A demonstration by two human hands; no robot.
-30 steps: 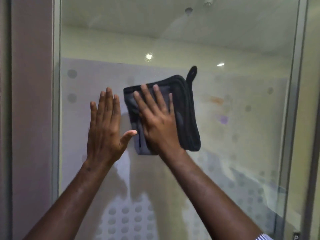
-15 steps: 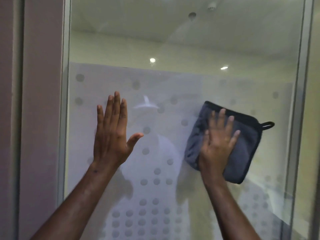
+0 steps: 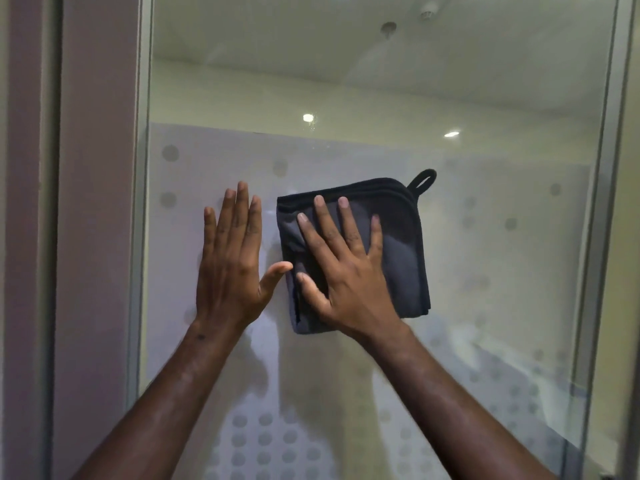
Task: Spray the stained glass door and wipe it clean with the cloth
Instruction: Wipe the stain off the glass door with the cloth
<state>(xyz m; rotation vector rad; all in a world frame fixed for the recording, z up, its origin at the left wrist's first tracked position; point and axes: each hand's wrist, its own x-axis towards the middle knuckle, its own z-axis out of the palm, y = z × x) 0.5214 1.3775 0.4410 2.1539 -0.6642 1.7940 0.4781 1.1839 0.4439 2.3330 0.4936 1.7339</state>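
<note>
The glass door [image 3: 502, 254] fills the view, frosted with grey dots in its lower part. A folded dark grey cloth [image 3: 403, 258] with a black hem and a hanging loop at its top right corner lies flat against the glass at mid-height. My right hand [image 3: 346, 271] presses on the cloth with its fingers spread. My left hand [image 3: 232, 265] rests flat on the bare glass just left of the cloth, fingers together and thumb out, touching the cloth's left edge. No spray bottle is in view.
A metal door frame [image 3: 138, 237] runs down the left side, with a mauve wall panel [image 3: 93, 237] beside it. Another frame strip [image 3: 602, 237] borders the glass on the right. Ceiling lights [image 3: 308, 117] reflect in the glass.
My right hand has swept the cloth from the right side of the glass back left and slightly up, next to my left hand. The left hand has stayed in place.
</note>
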